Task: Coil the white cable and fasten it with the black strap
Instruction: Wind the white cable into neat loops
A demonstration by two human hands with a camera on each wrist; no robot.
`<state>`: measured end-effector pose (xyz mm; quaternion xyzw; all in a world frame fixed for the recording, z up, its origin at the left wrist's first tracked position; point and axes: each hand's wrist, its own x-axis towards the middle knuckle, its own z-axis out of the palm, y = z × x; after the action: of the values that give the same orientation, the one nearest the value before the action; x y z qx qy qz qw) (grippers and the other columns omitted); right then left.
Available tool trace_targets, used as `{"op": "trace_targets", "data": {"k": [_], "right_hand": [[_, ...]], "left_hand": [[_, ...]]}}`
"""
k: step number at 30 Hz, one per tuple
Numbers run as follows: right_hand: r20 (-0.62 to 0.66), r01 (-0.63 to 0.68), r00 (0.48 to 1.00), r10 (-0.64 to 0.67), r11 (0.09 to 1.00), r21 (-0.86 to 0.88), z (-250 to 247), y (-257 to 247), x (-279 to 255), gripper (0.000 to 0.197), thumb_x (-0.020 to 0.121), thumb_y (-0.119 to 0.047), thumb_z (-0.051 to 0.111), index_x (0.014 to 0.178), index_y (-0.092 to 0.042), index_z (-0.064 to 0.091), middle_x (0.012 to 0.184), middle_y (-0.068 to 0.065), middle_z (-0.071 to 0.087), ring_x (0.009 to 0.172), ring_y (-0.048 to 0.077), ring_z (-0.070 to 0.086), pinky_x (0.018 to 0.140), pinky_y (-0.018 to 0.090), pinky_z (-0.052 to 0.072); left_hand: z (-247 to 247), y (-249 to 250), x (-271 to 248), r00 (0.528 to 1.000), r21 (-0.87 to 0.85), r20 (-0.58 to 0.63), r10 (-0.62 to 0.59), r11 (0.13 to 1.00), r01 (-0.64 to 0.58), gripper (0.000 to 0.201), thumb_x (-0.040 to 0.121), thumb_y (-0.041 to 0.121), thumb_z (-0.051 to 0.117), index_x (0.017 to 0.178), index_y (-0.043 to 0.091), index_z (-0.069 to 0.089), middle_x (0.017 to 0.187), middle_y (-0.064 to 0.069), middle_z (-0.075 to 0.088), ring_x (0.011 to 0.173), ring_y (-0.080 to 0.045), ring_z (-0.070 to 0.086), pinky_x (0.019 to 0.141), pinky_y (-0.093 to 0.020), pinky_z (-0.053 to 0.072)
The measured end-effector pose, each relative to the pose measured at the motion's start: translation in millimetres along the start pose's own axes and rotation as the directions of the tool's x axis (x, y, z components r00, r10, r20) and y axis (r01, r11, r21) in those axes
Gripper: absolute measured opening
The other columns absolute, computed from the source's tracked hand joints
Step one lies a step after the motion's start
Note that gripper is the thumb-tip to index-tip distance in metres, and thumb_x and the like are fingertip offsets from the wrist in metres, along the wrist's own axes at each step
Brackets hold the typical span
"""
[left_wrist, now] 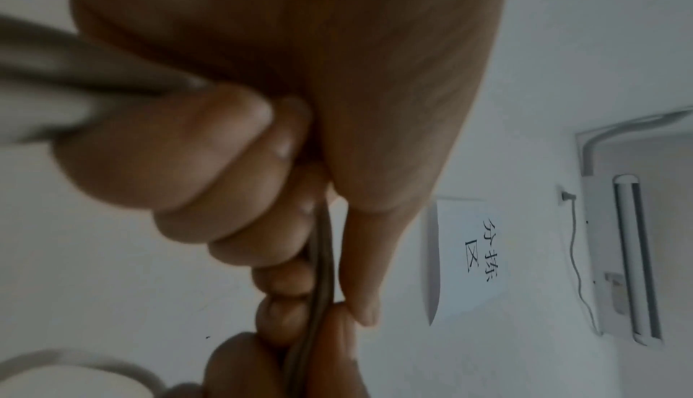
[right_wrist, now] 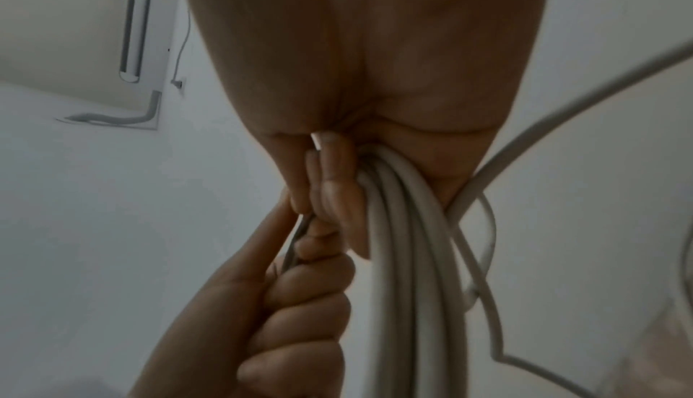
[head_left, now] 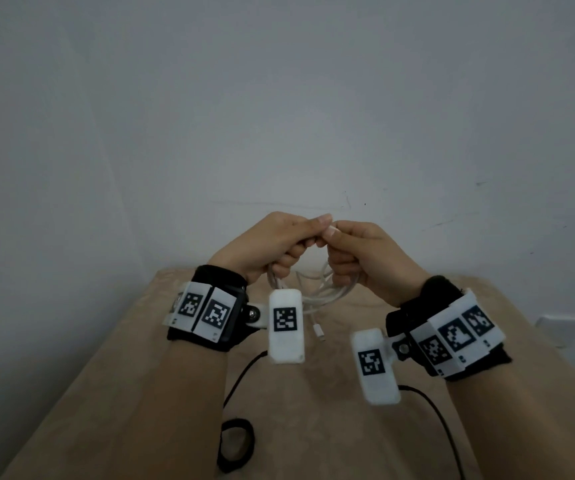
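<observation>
Both hands hold the white cable (head_left: pixel 327 292) up above the table, its loops hanging between them. My left hand (head_left: pixel 279 242) grips strands in its curled fingers, thumb pressed against them. My right hand (head_left: pixel 358 254) closes round a bundle of several loops (right_wrist: pixel 405 241), thumb tip meeting the left thumb. The cable's white plug (head_left: pixel 319 331) dangles below the loops. In the left wrist view the cable (left_wrist: pixel 320 256) runs between fingers and thumb. The black strap (head_left: pixel 236 448) lies as a ring on the table near its front edge, apart from both hands.
The beige table (head_left: pixel 313 427) butts against a pale wall. Thin black wires (head_left: pixel 241 375) from the wrist cameras trail across it. A wall socket (head_left: pixel 559 329) sits at the right. A paper sign (left_wrist: pixel 472 256) and an air conditioner (left_wrist: pixel 633 256) hang on the wall.
</observation>
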<state>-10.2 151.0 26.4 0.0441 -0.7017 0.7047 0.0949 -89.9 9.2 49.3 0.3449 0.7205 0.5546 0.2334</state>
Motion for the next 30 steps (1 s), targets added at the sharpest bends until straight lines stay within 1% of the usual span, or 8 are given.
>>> {"op": "trace_targets", "data": {"k": [3,8,13,15,20,24,27,30], "right_hand": [[-0.040,0.056,0.998,-0.057,0.998,-0.038,1.1,0.9,0.9,0.028,0.099,-0.026,0.045,0.085,-0.007,0.060,0.054,0.001,0.047,0.047,0.014,0.044,0.051,0.026,0.044],[-0.089,0.050,0.994,-0.068,0.981,-0.189,-8.7,1.9,2.6,0.050,0.101,-0.043,0.029,0.100,-0.010,0.067,0.081,0.007,0.073,0.080,0.022,0.069,0.079,0.032,0.054],[-0.188,0.088,0.958,-0.216,0.847,-0.524,-26.5,12.4,4.0,0.013,0.091,-0.020,0.061,0.088,-0.024,0.073,0.090,-0.009,0.072,0.087,0.011,0.064,0.079,0.027,0.049],[-0.245,0.063,0.939,-0.240,0.823,-0.565,-35.2,15.8,3.5,0.022,0.088,-0.011,0.063,0.082,-0.030,0.073,0.083,-0.009,0.073,0.085,0.008,0.066,0.078,0.023,0.049],[-0.499,-0.115,0.831,-0.246,0.802,-0.586,-56.1,21.6,-0.9,0.025,0.089,-0.006,0.058,0.080,-0.025,0.072,0.075,-0.004,0.071,0.076,-0.002,0.060,0.070,0.007,0.040],[-0.607,-0.343,0.780,-0.152,0.707,-0.618,-71.8,29.7,-2.3,0.026,0.092,-0.002,0.050,0.088,-0.016,0.072,0.081,0.008,0.070,0.061,0.003,0.053,0.056,0.013,0.037],[-0.688,-0.496,0.721,-0.085,0.629,-0.598,-90.6,36.3,-6.4,0.027,0.092,-0.002,0.049,0.088,-0.015,0.072,0.096,0.014,0.071,0.082,0.022,0.062,0.071,0.024,0.045],[-0.705,-0.605,0.707,0.053,0.562,-0.564,-102.0,37.9,-14.3,0.027,0.090,0.000,0.050,0.086,-0.015,0.072,0.105,0.015,0.070,0.098,0.027,0.060,0.076,0.026,0.044]], "left_hand": [[-0.2,-1.3,1.6,0.996,-0.053,-0.051,0.071,0.996,-0.074,0.042,0.092,0.044,0.054,0.056,0.022,0.052,0.049,0.007,0.023,0.039,-0.005,0.014,0.036,-0.015,0.013],[-12.2,-3.9,3.4,0.974,-0.224,-0.211,0.077,0.967,-0.125,0.044,0.092,0.041,0.056,0.057,0.023,0.037,0.048,0.009,0.023,0.037,-0.004,0.014,0.035,-0.014,0.012],[-32.7,-7.9,-0.4,0.938,-0.387,-0.341,0.059,0.901,-0.198,0.043,0.095,0.040,0.052,0.060,0.023,0.035,0.047,0.011,0.020,0.035,-0.002,0.013,0.032,-0.013,0.011],[-42.4,-9.7,-3.4,0.928,-0.438,-0.370,0.043,0.873,-0.214,0.042,0.095,0.042,0.052,0.062,0.023,0.036,0.045,0.012,0.020,0.034,-0.002,0.014,0.032,-0.014,0.010],[-57.2,-14.0,-11.1,0.910,-0.455,-0.415,0.019,0.861,-0.225,0.042,0.094,0.043,0.053,0.063,0.023,0.034,0.045,0.012,0.019,0.033,-0.002,0.014,0.033,-0.016,0.009],[-61.4,-14.1,-13.8,0.896,-0.465,-0.442,0.022,0.849,-0.251,0.042,0.094,0.043,0.052,0.063,0.023,0.033,0.044,0.011,0.019,0.032,-0.002,0.014,0.032,-0.015,0.009],[-75.2,-13.5,-23.1,0.870,-0.534,-0.492,0.009,0.786,-0.310,0.043,0.094,0.045,0.049,0.062,0.022,0.033,0.041,0.011,0.020,0.029,-0.001,0.015,0.030,-0.014,0.010],[-84.7,-12.4,-31.0,0.868,-0.538,-0.497,0.019,0.778,-0.325,0.044,0.095,0.047,0.045,0.062,0.023,0.031,0.040,0.012,0.020,0.028,-0.001,0.016,0.030,-0.014,0.010]]}}
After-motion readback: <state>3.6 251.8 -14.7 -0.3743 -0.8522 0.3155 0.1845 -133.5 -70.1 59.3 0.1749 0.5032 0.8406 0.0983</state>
